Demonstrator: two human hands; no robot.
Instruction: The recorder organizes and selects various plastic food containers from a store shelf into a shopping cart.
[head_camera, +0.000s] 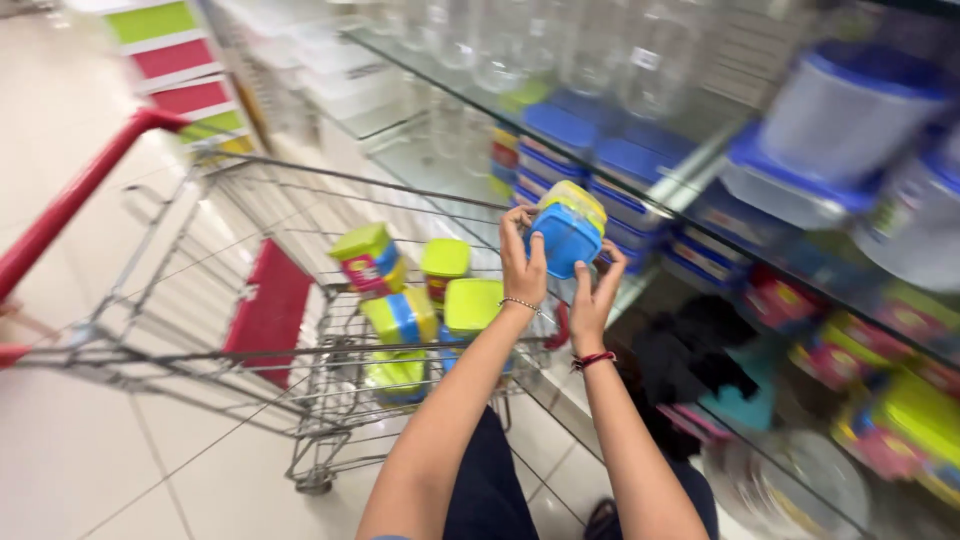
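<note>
1. My left hand (522, 262) and right hand (592, 300) pinch 1 blue tub (563, 238) above the cart's (300, 190) right rim.
2. Roughly 5 tubs (405, 318) lie inside already; blur hides the exact count.
3. More tubs fill the glass shelf (690, 150).

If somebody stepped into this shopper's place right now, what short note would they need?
Left hand and right hand: both grip one blue container with a yellow-green lid, held up between the cart and the glass shelves.
In the wire cart: several similar lidded containers already lie inside.
Left: the held container is not yet in the cart.
</note>
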